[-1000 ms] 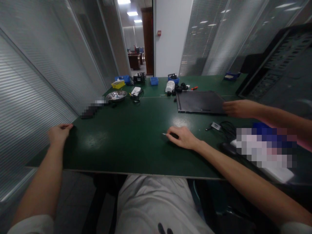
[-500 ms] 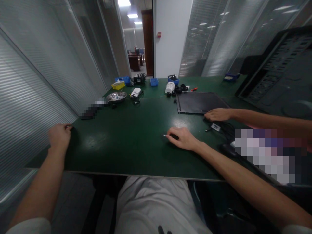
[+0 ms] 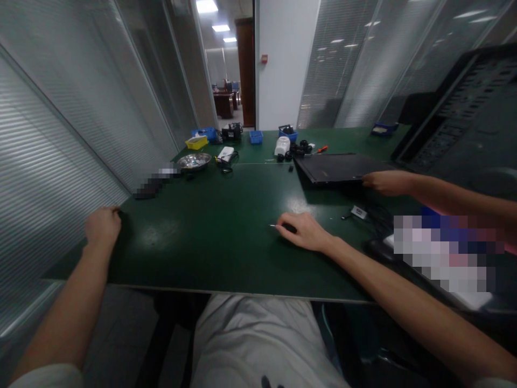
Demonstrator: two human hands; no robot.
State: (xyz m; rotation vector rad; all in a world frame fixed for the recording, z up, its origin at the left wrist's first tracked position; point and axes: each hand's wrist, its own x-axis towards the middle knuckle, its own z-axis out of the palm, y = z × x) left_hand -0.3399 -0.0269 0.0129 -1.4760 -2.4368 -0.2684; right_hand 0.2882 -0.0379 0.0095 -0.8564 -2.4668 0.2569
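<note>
My right hand (image 3: pixel 302 230) rests on the green table, fingers curled round a small screwdriver (image 3: pixel 273 226). Its thin metal shaft points left; a dark part of the handle shows beneath the fingers. At the table's left side, my left hand (image 3: pixel 102 227) is closed, and a small dark thing at its fingertips is too unclear to name. Beyond my right hand lies a flat black laptop (image 3: pixel 335 167), shut, tilted with its near edge raised. Another person's hand (image 3: pixel 385 182) grips that edge from the right.
A metal bowl (image 3: pixel 194 161), a white adapter (image 3: pixel 225 154), a yellow tray (image 3: pixel 196 142) and blue bins (image 3: pixel 256 137) stand farther back. Black cables with a white label (image 3: pixel 358 212) lie right of my right hand. A large dark computer case (image 3: pixel 476 118) stands at right.
The other person's hand has moved right and raised the laptop's near edge, shifting it rightward. My left hand has shifted slightly; my right hand stays in place with the screwdriver.
</note>
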